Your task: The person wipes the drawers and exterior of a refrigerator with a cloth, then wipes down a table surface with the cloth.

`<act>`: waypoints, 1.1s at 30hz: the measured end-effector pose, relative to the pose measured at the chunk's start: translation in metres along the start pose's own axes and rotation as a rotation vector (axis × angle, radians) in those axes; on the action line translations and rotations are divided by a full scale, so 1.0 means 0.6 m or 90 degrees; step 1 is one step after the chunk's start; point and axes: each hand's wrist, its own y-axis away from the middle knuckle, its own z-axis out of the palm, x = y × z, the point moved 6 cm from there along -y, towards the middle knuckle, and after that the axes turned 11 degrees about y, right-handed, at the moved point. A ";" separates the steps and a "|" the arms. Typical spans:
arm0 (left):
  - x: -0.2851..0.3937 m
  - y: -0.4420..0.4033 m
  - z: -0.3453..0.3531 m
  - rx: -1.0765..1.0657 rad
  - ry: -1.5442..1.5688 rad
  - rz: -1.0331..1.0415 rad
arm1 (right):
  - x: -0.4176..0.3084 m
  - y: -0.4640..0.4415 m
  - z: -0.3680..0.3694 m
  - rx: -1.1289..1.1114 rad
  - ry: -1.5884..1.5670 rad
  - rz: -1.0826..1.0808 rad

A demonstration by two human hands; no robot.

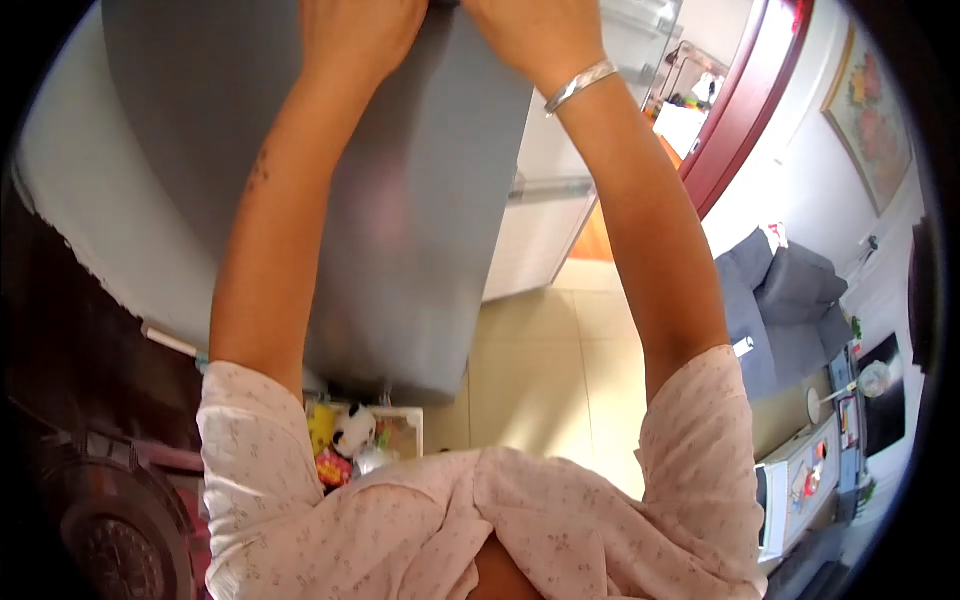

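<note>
In the head view, your sleeves and forearms rise from the near side, with a silver bracelet (pixel 580 87) on the right wrist. Below your left forearm, near the fridge's lower end, a box (pixel 418 432) holds a panda toy (pixel 354 431) close to its far edge and a yellow toy (pixel 322 427) at its far left corner. The grey fridge (pixel 420 230) fills the space between your arms. Your left hand (pixel 365 30) and right hand (pixel 535 35) are close together at its top in the view, with the fingers cut off, so you cannot tell how far open either is or whether it grips anything. A white door (pixel 535 230) stands open along the fridge's right edge, above the tiled floor (pixel 530 370). Farther right are a grey sofa (pixel 790 290), a dark red door frame (pixel 745 110) and a flower painting (pixel 872 115).
</note>
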 end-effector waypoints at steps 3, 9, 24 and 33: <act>0.030 0.034 0.007 -0.021 0.014 0.062 | -0.003 0.055 -0.011 -0.008 -0.048 0.087; 0.074 0.214 0.022 -0.152 0.058 -0.018 | -0.067 0.260 -0.013 -0.102 -0.191 0.255; 0.220 0.762 0.004 -0.319 0.205 -0.734 | -0.302 0.744 -0.141 -0.609 -0.591 0.874; 0.163 0.576 -0.033 -0.142 0.291 -0.703 | -0.244 0.517 -0.144 -0.378 -0.522 0.621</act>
